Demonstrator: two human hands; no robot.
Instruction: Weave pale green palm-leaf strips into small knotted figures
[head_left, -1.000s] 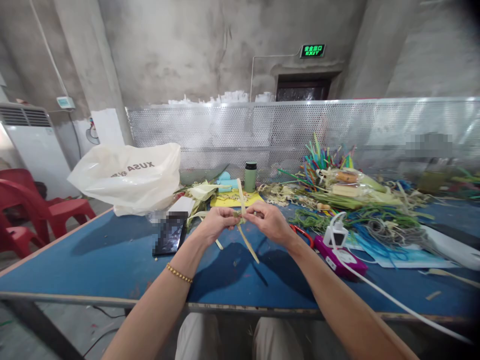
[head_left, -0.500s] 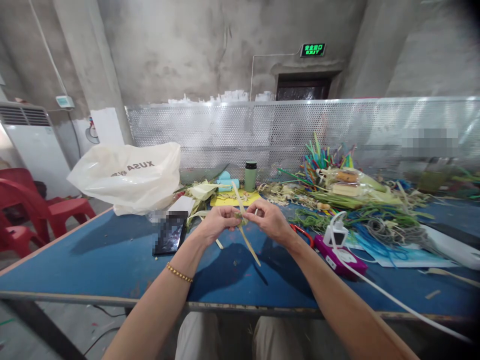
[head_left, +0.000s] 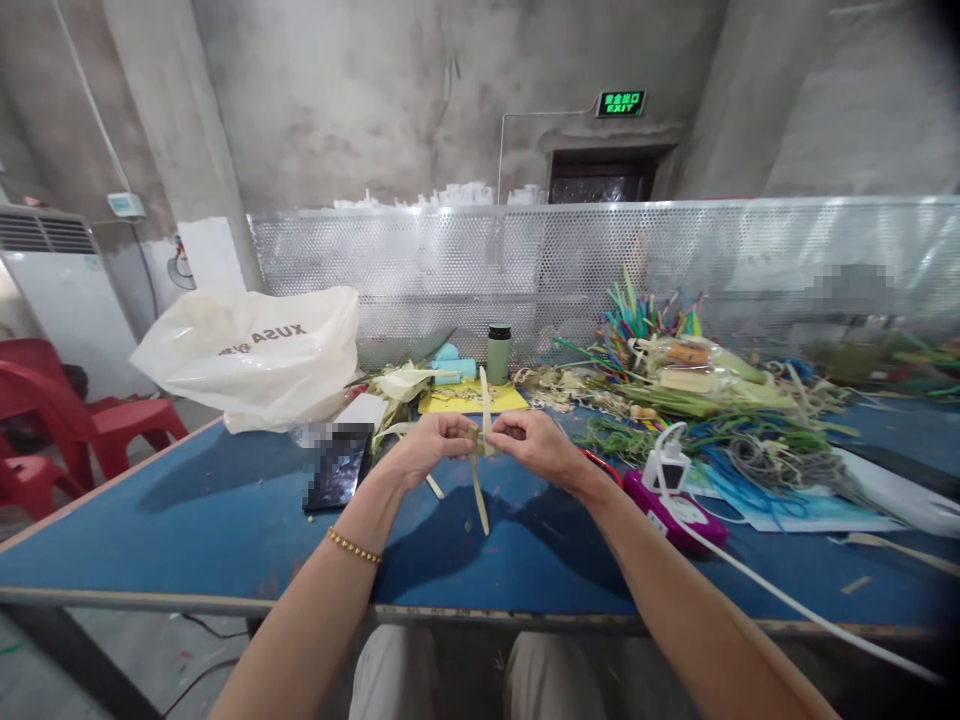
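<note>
Above the blue table, a pale yellow-green flat strip, like a dried leaf (head_left: 481,500), stands nearly upright between my hands. Its upper end points at the yellow sheet (head_left: 450,402) and its lower end hangs toward me. My left hand (head_left: 442,445) pinches it at the middle with thumb and fingertips. From the other side my right hand (head_left: 529,442) pinches it close by, the fingertips of both hands almost meeting. A small greenish bit shows at the pinch, too small to make out. Behind the hands stands a green bottle (head_left: 499,354) with a black lid.
A phone-like dark device (head_left: 339,468) and a large white plastic bag (head_left: 255,350) lie left. On the right are a purple power strip (head_left: 675,512) with a white charger (head_left: 667,468), a red-handled tool (head_left: 602,466), and heaps of green cords and husks (head_left: 720,400). A perforated metal panel (head_left: 420,260) runs behind.
The strip has turned from a slant to nearly upright, its lower end swinging left. Both hands stay pinched on it, and the right has shifted slightly.
</note>
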